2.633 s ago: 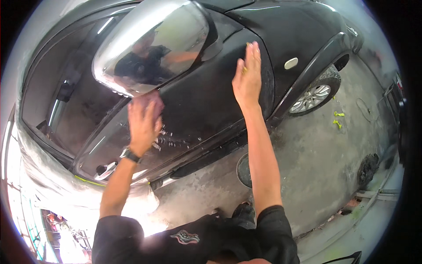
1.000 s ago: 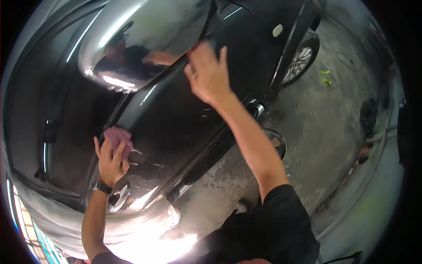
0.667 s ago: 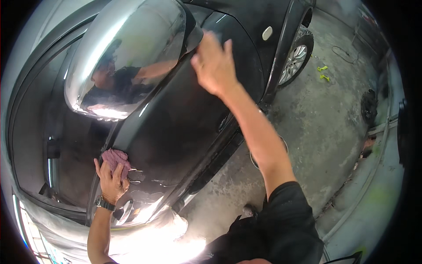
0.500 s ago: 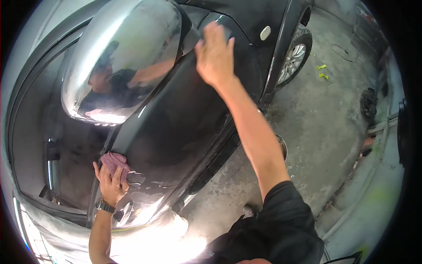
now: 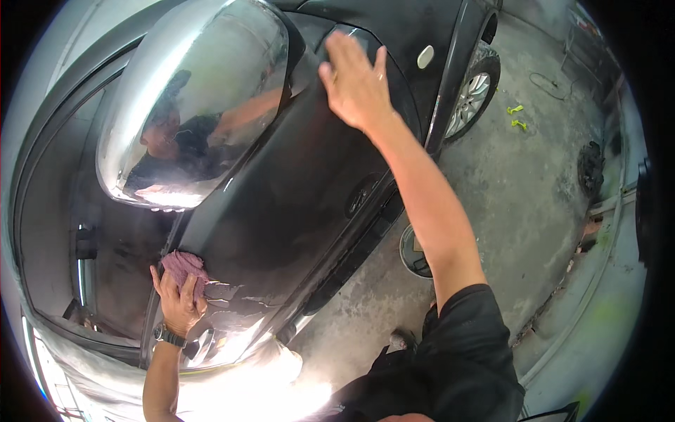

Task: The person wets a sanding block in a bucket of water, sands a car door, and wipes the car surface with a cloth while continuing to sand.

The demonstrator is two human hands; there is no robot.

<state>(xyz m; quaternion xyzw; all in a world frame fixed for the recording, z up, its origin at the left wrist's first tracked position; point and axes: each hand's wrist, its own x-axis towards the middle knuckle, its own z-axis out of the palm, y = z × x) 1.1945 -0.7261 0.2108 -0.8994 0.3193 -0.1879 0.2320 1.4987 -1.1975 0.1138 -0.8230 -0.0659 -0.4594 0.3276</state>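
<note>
My left hand (image 5: 181, 306), with a dark watch (image 5: 169, 336) on its wrist, presses a wadded pinkish-purple cloth (image 5: 184, 267) against the car door just below the window. Wet streaks (image 5: 239, 299) glisten on the dark door panel (image 5: 281, 190) beside the cloth. Stretched far forward, my right hand (image 5: 355, 81) lies over the dark bodywork beyond the mirror. Its fingers are extended and slightly blurred, with the thumb apart. No held thing shows there, though the surface under the palm is hidden. The big chrome side mirror (image 5: 204, 105) stands between my arms, reflecting the arm and upper body.
A round bucket (image 5: 415, 253) stands on the concrete floor (image 5: 499, 211), partly behind my right forearm. The front wheel (image 5: 474, 91) is farther off. Yellow-green scraps (image 5: 517, 116) and a dark bundle (image 5: 590, 169) lie near the right wall. Pale sheeting (image 5: 105, 373) covers the car at the lower left.
My right hand has shifted slightly right, and its forearm has swung right, uncovering a dark oval recess on the door and more of the bucket. My left hand stays on the cloth.
</note>
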